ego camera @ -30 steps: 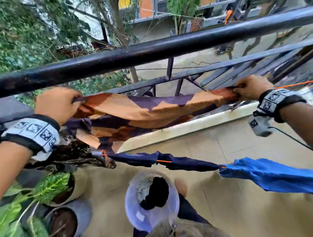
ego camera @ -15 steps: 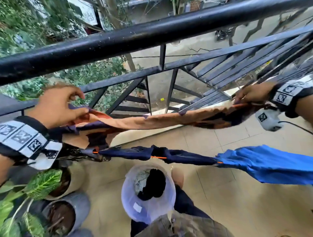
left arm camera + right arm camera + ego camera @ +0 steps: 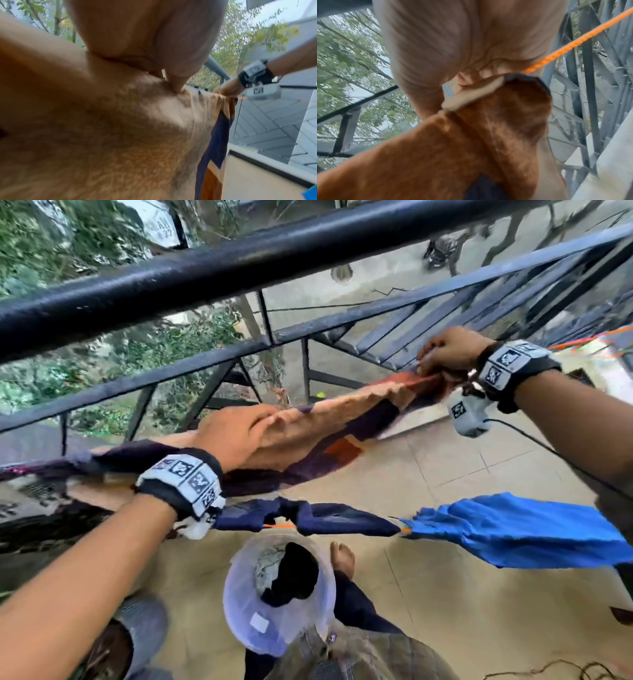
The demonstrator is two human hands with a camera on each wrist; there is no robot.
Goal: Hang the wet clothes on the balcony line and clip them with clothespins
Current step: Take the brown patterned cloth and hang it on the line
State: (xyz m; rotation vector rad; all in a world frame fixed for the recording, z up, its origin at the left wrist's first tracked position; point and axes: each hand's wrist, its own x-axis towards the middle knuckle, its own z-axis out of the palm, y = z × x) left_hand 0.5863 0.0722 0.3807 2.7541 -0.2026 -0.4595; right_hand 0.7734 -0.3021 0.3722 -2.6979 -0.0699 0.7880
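Observation:
A tan, purple and orange towel [image 3: 342, 419] hangs folded over the far orange line [image 3: 589, 342], close to the railing. My left hand [image 3: 236, 433] lies on the towel's top fold near its middle, and in the left wrist view its fingertips [image 3: 175, 83] pinch into the tan cloth [image 3: 137, 135]. My right hand [image 3: 442, 357] grips the towel's right end. In the right wrist view its fingers [image 3: 471, 78] curl over the towel's edge [image 3: 488, 128] where the orange line [image 3: 573, 43] runs out. No clothespin shows.
A nearer orange line carries a navy garment [image 3: 308, 518] and a bright blue one [image 3: 513, 532]. Below stands a pale bucket [image 3: 236, 611] with dark and light clothes inside. A black railing [image 3: 239, 265] crosses in front. Plant pots [image 3: 137, 628] sit at lower left.
My left hand has slid right along the towel, from its left end toward its middle. The towel has dropped onto the line. My right hand keeps hold of the right end.

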